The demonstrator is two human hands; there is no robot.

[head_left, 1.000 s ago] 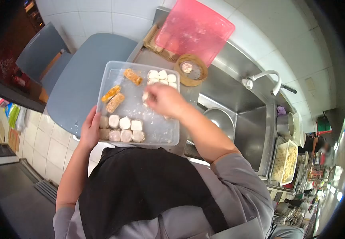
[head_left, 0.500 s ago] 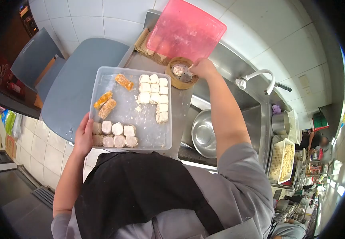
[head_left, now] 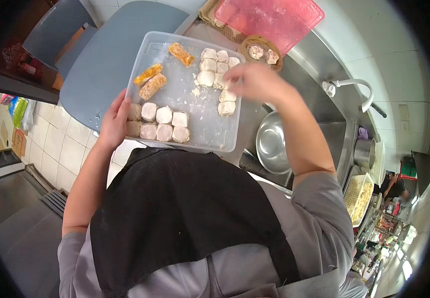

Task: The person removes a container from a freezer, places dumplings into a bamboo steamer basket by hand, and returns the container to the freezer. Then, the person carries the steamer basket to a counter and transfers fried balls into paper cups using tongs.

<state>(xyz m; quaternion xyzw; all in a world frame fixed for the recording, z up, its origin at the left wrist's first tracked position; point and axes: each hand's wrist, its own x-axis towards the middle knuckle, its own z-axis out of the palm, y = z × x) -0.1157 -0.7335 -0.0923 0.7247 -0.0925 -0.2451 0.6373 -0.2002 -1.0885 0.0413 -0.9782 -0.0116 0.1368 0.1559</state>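
Note:
My left hand (head_left: 114, 124) grips the left edge of a clear plastic tray (head_left: 182, 97). Rows of pale, flour-dusted dumplings (head_left: 208, 65) fill its upper right, and another block of pinkish-white dumplings (head_left: 164, 115) lies along the near left. Three orange, crumb-covered rolls (head_left: 153, 86) rest at the upper left. My right hand (head_left: 254, 82) hangs over the tray's right side, fingers toward the dumplings there; they are smeared by motion, so I cannot tell their grip. Beyond it stands a round bamboo steamer (head_left: 244, 45) holding two dumplings (head_left: 271, 57).
A pink plastic lid (head_left: 274, 22) leans behind the steamer. To the right, a metal bowl (head_left: 273, 144) sits in the sink beneath a white faucet (head_left: 354, 87). A grey table (head_left: 110, 59) stands left. Farther right are a yellow basket (head_left: 358, 198) and a person (head_left: 391, 186).
My right hand has moved from the steamer back to the tray's dumplings. A second dumpling now shows in the steamer. The view has shifted; my left hand keeps hold of the tray.

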